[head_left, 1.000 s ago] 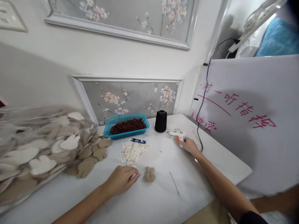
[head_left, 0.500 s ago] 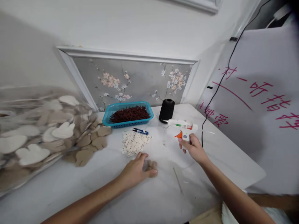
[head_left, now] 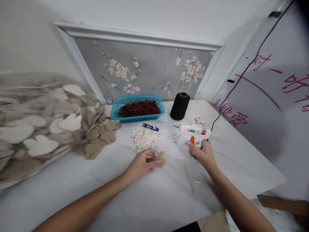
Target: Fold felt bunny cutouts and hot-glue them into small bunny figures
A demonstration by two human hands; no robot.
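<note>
Left hand (head_left: 142,162) has closed on the beige piece (head_left: 162,160) since a second ago

Thumb and fingers pinch one side of the beige piece; whether it is lifted off the desk (head_left: 135,199) I cannot tell. Right hand (head_left: 203,155) wraps around the grip of the white glue gun (head_left: 187,129). Just beyond the left hand lies a white pile (head_left: 145,138), then blue snips (head_left: 152,128) and the turquoise basket (head_left: 141,118). Past the glue gun stands a black cone (head_left: 180,107).
</note>
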